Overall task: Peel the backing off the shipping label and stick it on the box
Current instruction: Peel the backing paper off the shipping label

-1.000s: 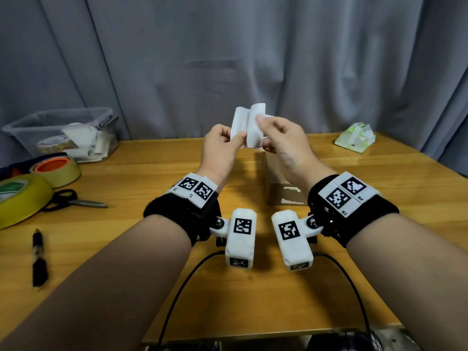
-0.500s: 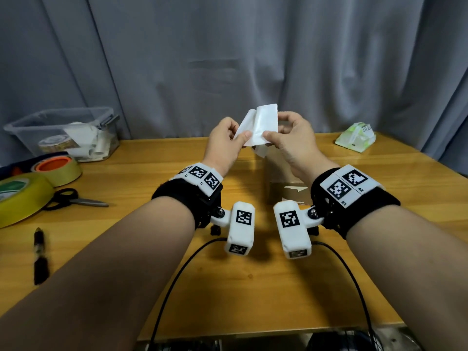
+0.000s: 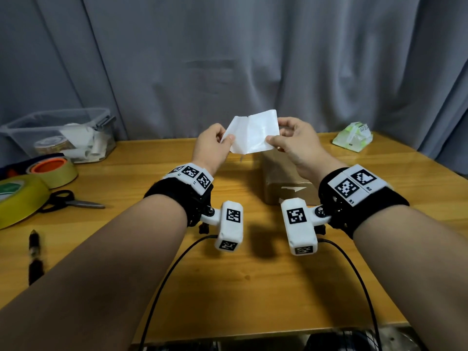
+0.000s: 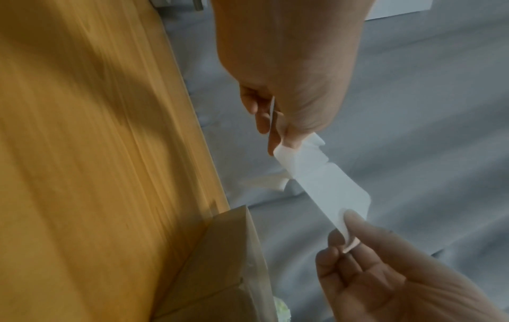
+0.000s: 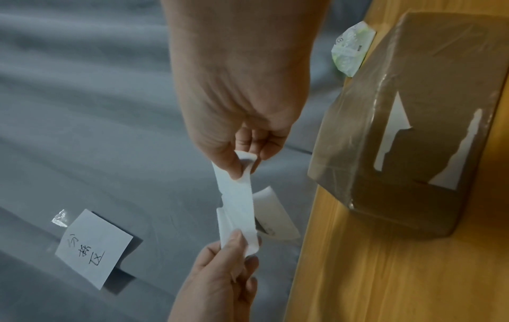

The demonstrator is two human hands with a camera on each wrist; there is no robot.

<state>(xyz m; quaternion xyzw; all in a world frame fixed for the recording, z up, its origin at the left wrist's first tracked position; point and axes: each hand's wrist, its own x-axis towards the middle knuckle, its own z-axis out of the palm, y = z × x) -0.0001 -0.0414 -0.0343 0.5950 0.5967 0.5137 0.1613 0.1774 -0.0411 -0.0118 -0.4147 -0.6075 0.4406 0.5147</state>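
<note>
White and glossy, the rectangular paper shipping label (image 3: 253,135) hangs in the air above the far middle of the wooden bench (image 3: 253,287), its long axis running left to right between the two hands. The left hand (image 3: 211,145) pinches its left end between thumb and fingers; the right hand (image 3: 295,145) pinches its right end the same way. From the right wrist view a second white sheet (image 5: 275,214) with some dark print curls away behind the held strip; whether that is the label or the backing cannot be told.

Below the hands, near the far edge of the bench, stands the one brown cardboard box (image 3: 286,183), wrapped in clear tape, with torn white paper remnants on its near face.

At the far left corner sits a clear plastic bin (image 3: 58,134) holding a roll of tape and several crumpled white paper scraps. In front of it along the left edge lie two tape rolls: a pale yellow roll with an orange core (image 3: 52,171) and a bigger yellow roll with a green-and-white face (image 3: 17,196). Beside them is one pair of black-handled scissors (image 3: 68,202), and nearer the front a single black pen (image 3: 34,254). One green-and-white plastic packet (image 3: 353,138) rests at the far right corner. A white note with handwriting (image 5: 93,248) is taped to the grey curtain (image 3: 228,59) behind the bench.
</note>
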